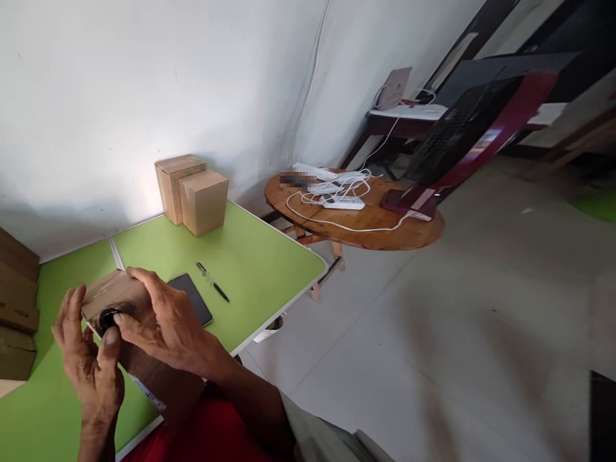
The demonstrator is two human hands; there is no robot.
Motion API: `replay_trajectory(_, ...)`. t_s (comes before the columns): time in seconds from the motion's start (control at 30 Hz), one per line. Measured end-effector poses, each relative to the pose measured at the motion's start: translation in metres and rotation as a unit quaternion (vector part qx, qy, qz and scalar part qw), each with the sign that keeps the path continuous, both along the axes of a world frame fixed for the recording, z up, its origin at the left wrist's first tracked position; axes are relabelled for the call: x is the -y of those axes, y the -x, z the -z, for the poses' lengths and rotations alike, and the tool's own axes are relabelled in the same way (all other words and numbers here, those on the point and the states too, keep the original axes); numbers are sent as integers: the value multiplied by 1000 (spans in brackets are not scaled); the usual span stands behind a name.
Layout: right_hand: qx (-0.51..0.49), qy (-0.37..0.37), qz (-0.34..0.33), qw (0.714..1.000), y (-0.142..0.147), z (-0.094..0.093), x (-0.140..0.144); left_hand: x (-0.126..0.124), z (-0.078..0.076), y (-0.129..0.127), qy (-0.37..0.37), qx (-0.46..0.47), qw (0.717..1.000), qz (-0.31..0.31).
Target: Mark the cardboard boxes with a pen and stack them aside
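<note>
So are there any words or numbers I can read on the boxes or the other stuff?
No text can be read.
Small box held in the left hand and right hand: no print shows.
Two boxes on the green table: plain.
Pen: marking blurred.
White label strip at the table's edge: too small.
Card at the back: too blurred.

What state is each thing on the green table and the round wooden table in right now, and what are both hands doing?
Small cardboard box: held in both hands, end open, dark object inside.
Left hand: gripping the box's near end.
Right hand: laid over the box's top.
Two cardboard boxes: closed, upright, touching.
Phone: flat, screen dark.
Pen: lying flat, apart from the phone.
Power strips: on the round table, white cables tangled.
</note>
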State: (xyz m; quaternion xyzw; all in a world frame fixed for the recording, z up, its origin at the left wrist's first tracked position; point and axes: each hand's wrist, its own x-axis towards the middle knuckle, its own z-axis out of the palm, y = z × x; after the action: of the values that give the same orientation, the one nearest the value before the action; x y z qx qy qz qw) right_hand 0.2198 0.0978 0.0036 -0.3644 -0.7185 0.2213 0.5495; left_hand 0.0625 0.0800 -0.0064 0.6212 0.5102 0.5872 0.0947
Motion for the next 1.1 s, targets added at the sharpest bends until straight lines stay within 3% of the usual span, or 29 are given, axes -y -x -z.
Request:
replay_trajectory(0.1, -65, 33, -39, 997, -17, 12, -5, 0, 0, 2, 14, 1, 1000, 1)
replay_trajectory(0.17, -84, 88, -1, 993, -37, 24, -14, -1, 1, 6, 19, 8, 1000, 8)
replay_trajectory(0.2, -68, 125, 51, 989, -50, 32, -18, -2, 3, 8, 20, 8, 1000, 12)
replay_trajectory(0.23, -25, 167, 121, 978, -63, 39, -23, -4, 5, 10, 20, 7, 1000, 16)
replay_trajectory(0.3, 107, 282, 241, 922, -88, 55, -33, -7, 12, 14, 18, -4, 1000, 25)
replay_trajectory(0.37, 192, 375, 289, 860, -106, 70, -39, -10, 20, 17, 7, -22, 999, 39)
replay_trajectory(0.4, 207, 403, 294, 842, -112, 77, -42, -10, 24, 17, 3, -32, 998, 50)
replay_trajectory(0.53, 199, 423, 284, 837, -120, 95, -50, -8, 36, 17, 7, -66, 994, 88)
replay_trajectory(0.63, 169, 403, 264, 860, -122, 88, -51, -5, 38, 13, 37, -49, 992, 107)
replay_trajectory(0.7, 89, 367, 228, 898, -119, 73, -46, -3, 38, 11, 54, -31, 991, 116)
replay_trajectory(0.77, -88, 299, 112, 944, -110, 52, -35, -3, 36, 11, 65, -20, 991, 119)
replay_trajectory(0.8, -192, 254, 26, 948, -102, 41, -28, -3, 35, 11, 69, -17, 991, 118)
replay_trajectory(0.87, -307, 184, -137, 924, -80, 19, -12, -3, 33, 12, 74, -14, 990, 118)
replay_trajectory(0.93, -315, 150, -224, 910, -54, 5, 1, -2, 32, 13, 80, -16, 990, 119)
replay_trajectory(1.0, -308, 136, -232, 913, -32, -1, 10, -1, 31, 14, 84, -11, 989, 121)
replay_trajectory(1.1, -296, 130, -187, 928, -13, 3, 13, 0, 30, 14, 94, 14, 988, 125)
